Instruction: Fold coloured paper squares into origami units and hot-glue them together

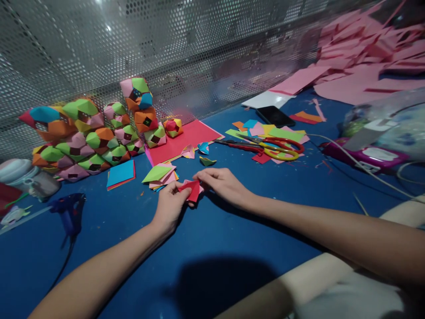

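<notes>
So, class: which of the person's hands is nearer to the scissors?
Right. The right hand lies below and left of the scissors; the left hand is farther left, holding the red paper.

Bare blue tabletop (139,248) lies open toward the body — paper stack (161,176), scissors (275,147) and glue gun (70,214) crowd beyond.

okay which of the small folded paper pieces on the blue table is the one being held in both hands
The red folded piece, pinched between the left hand and right hand. The pink, blue and green pieces lie untouched farther back.
</notes>
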Tool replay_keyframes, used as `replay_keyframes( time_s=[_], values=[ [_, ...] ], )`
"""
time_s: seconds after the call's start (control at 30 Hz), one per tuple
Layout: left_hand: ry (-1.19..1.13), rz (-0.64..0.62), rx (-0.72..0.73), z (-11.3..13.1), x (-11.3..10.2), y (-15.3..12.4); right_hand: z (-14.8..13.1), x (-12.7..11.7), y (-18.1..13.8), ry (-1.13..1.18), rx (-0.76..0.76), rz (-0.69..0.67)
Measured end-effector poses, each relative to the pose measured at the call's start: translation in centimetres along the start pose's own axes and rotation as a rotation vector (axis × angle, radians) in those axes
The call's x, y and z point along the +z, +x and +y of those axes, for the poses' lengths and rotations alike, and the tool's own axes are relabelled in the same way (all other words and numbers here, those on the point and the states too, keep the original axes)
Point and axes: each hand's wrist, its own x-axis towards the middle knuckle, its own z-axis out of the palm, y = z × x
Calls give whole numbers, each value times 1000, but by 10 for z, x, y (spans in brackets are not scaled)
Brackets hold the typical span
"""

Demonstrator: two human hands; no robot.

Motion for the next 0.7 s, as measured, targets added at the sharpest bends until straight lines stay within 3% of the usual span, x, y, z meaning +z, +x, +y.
replay_keyframes(
  time_s=[0.1, 0.3, 0.7],
  values=[
    [-6, 19, -5, 0, 0, 1, 1, 0, 1, 41, 18, -11],
    [18, 6, 3, 2, 1, 1, 4, 5, -3, -127, -36, -32],
    [-5, -40, 18, -1, -1, 1, 3, 6, -4, -118, -63, -43]
  ],
)
